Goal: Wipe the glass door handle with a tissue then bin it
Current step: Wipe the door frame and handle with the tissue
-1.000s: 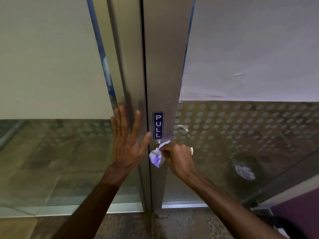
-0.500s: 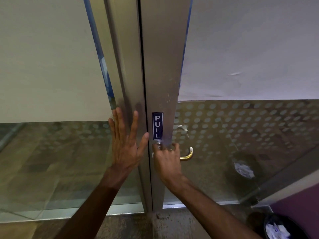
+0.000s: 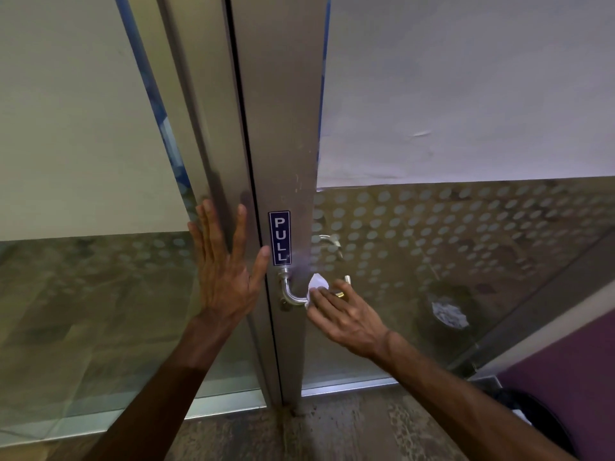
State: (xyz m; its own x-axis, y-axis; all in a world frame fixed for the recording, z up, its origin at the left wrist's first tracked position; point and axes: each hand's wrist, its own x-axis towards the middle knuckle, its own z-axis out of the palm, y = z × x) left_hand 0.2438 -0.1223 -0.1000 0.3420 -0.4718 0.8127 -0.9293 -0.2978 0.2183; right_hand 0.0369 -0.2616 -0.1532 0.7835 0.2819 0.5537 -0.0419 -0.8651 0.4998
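Observation:
A silver lever handle [image 3: 289, 290] sticks out of the metal door stile [image 3: 283, 154], just under a blue PULL sticker [image 3: 279, 237]. My right hand [image 3: 346, 317] presses a crumpled white tissue [image 3: 317, 283] against the handle's bar, fingers wrapped over it; the bar's tip shows past my fingers. My left hand [image 3: 224, 267] lies flat and spread on the adjoining frame, thumb touching the stile's edge, holding nothing.
Frosted glass with a dot pattern [image 3: 449, 234] fills the door's right panel. It reflects a bin holding white paper [image 3: 447, 314]. A dark bin's rim [image 3: 539, 417] sits at the lower right by a purple wall. A second handle shows behind the glass.
My right hand has slid right along the handle's bar, away from the stile, baring the bend of the lever and showing the tissue. The left hand has stayed put.

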